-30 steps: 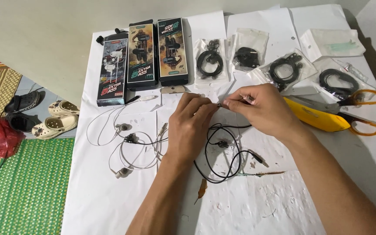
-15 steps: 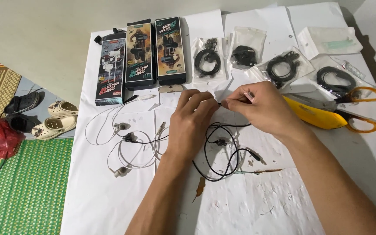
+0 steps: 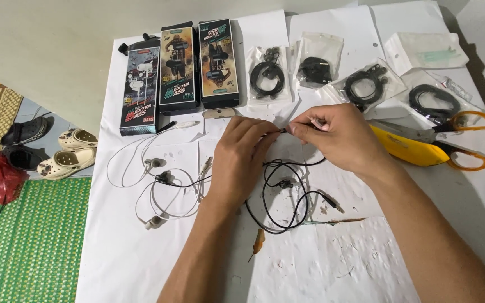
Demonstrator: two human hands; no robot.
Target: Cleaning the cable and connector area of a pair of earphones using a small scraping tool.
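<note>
1. At the middle of the tabletop (image 3: 141,269), the left hand (image 3: 245,154) and right hand (image 3: 338,137) each pinch the black earphone cable (image 3: 279,196); its loops lie at 6 o'clock below them.
2. The cable looks light, limp and thin: best taken near the plug, gently.
3. At 11 o'clock stand three tall dark boxes (image 3: 179,67); at 1 o'clock lie clear bags (image 3: 321,59) of black cable.

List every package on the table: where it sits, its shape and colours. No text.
Left box: far left, tall, dark with white earphones pictured.
Middle box: beside it, tall, dark.
Right box: next along, tall, dark.
Four clear bags holding black coiled cables, in a row to the right.
Flat clear pouch: far right corner, greenish item inside.
</note>
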